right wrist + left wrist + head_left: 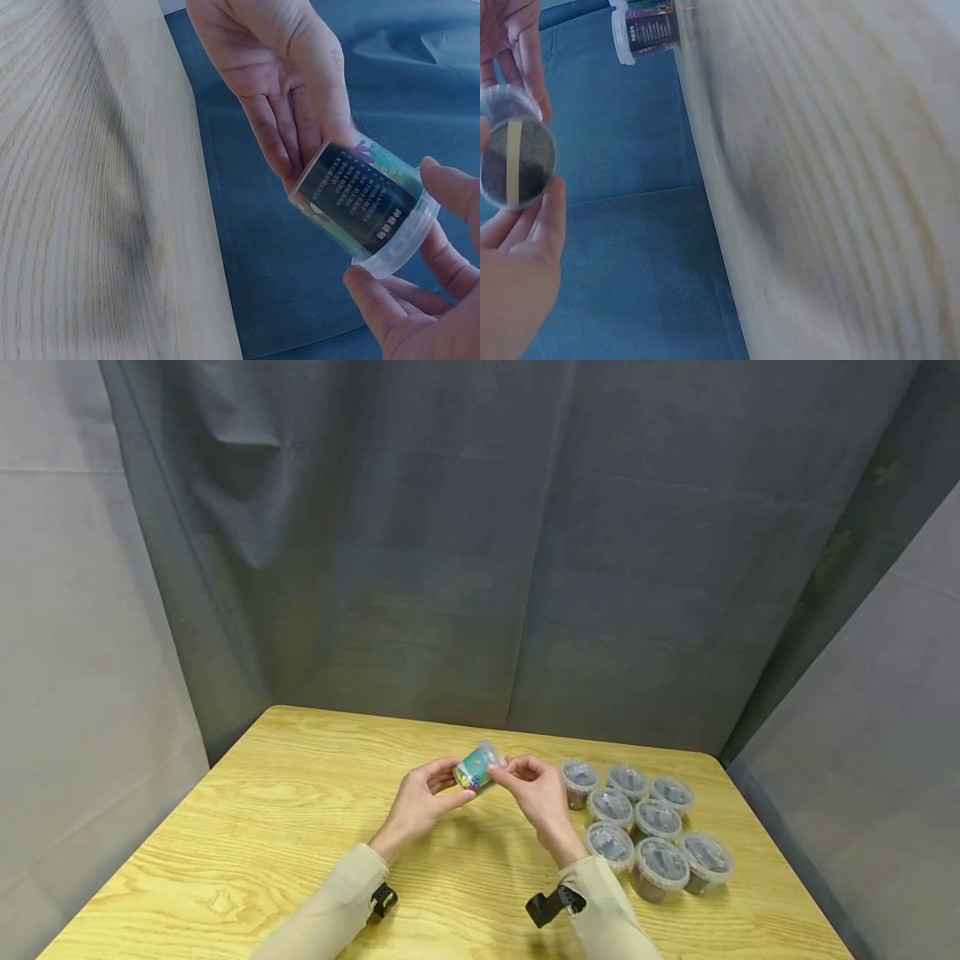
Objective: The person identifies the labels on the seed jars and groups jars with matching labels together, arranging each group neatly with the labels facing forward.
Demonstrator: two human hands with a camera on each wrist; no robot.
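Note:
A small clear plastic cup (477, 768) with a teal printed label and a lid is held tilted above the wooden table (285, 827), between both hands. My left hand (448, 782) grips its base end with fingers and thumb. My right hand (507, 772) pinches the lidded rim end. The right wrist view shows the cup (360, 199) on its side, its dark text panel up, with the left hand's fingers (281, 139) along it and my right hand's fingertips (450, 187) round the lid. In the left wrist view the cup's round end (517, 161) faces the camera.
Several lidded cups (645, 831) with dark contents stand grouped on the table's right side, close to my right forearm. One of them (649, 30) shows in the left wrist view. Grey-blue curtains (480, 543) close off the back and sides.

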